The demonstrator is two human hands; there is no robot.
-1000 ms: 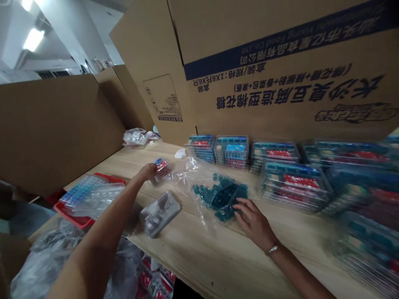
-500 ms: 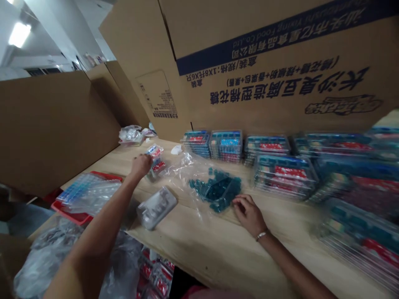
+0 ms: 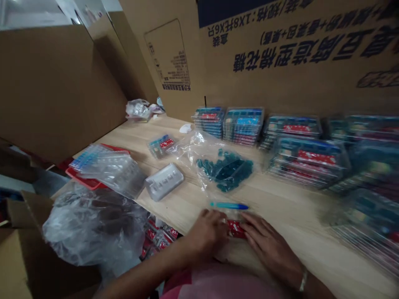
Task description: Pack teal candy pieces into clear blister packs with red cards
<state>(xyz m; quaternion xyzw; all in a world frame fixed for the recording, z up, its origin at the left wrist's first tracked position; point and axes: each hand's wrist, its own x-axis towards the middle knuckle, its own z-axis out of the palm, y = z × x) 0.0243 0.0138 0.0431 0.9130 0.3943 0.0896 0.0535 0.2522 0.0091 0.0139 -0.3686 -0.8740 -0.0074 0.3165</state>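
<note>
Close to my body, both hands are on a clear plastic pack whose outline is blurred. In it show a red packet with white spots [image 3: 236, 229] and a slim blue stick [image 3: 229, 205]. My left hand [image 3: 207, 232] has its fingers curled on the left side of the pack. My right hand [image 3: 269, 241] lies along the right side, fingers close together at the red packet. Just beyond them, a clear bag [image 3: 199, 145] lies open around dark teal cubes [image 3: 229, 170]. Parts of the pack are hidden under my fingers.
An empty moulded plastic tray [image 3: 165, 181] lies left of the bag, with a filled pack [image 3: 160, 145] behind it. Stacked packs [image 3: 311, 160] line the back and right. A red basket [image 3: 90, 182] holds plastic sheets. Large cardboard boxes [image 3: 215, 87] wall the table.
My left hand has come from the small packs at the back left to in front of me with a pack. My right hand has left the cubes and joined it. The view has tilted down.
</note>
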